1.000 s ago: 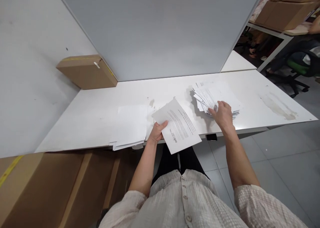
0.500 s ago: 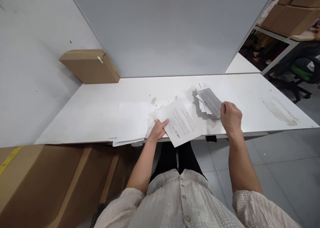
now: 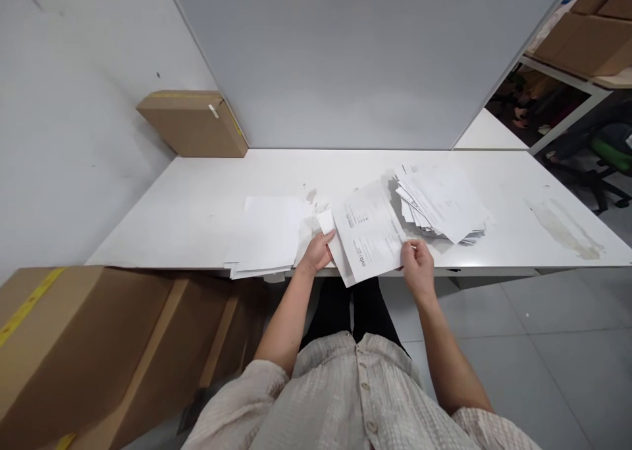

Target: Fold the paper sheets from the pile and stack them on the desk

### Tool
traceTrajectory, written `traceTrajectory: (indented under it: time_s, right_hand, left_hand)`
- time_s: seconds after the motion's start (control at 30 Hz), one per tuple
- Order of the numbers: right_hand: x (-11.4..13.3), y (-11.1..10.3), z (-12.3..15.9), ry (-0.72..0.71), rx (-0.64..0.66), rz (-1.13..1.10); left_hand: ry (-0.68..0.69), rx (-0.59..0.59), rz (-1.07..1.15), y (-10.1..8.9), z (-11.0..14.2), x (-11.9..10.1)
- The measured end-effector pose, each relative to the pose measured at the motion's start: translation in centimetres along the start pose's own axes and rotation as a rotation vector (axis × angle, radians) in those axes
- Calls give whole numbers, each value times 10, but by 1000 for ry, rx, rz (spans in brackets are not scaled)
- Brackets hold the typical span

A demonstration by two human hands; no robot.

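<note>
My left hand (image 3: 316,254) grips the left edge of printed sheets (image 3: 369,233) held over the front edge of the white table (image 3: 207,193). My right hand (image 3: 417,262) pinches the right edge of the top sheet. A loose, fanned pile of printed papers (image 3: 442,203) lies on the table just right of the held sheets. A neat stack of blank-side-up sheets (image 3: 266,234) lies to the left of my left hand.
A brown cardboard box (image 3: 195,122) sits in the table's back left corner against a grey partition. Large cardboard boxes (image 3: 93,351) stand on the floor at lower left. A stain (image 3: 563,225) marks the table's right end. More boxes and a chair are at far right.
My right hand left the fanned pile carrying a sheet and brought it left onto the sheet in my left hand. Both hands now hold the sheets together.
</note>
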State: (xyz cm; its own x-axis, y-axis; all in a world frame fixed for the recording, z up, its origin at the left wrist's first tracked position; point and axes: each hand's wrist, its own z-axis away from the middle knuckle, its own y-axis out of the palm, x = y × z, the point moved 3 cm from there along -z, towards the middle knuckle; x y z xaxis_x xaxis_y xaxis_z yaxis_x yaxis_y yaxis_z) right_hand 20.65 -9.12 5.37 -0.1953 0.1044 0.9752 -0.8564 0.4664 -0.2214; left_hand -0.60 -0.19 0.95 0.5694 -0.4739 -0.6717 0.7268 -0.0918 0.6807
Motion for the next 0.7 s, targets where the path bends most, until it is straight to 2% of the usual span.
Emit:
traceTrajectory:
  time_s: [0.13,0.47,0.57,0.63,0.7]
  right_hand:
    - [-25,8,11,99,33,130]
    - [-33,21,13,103,39,227]
    - [-29,17,10,-1,68,473]
    - [-20,12,7,-149,15,633]
    - [-9,9,3,-284,-30,621]
  left_hand:
    - [-3,37,30,1,-1,1]
    - [15,81,-99,6,3,1]
    - [28,75,-115,6,3,0]
    - [31,68,-129,5,3,1]
    - [25,78,-160,5,3,2]
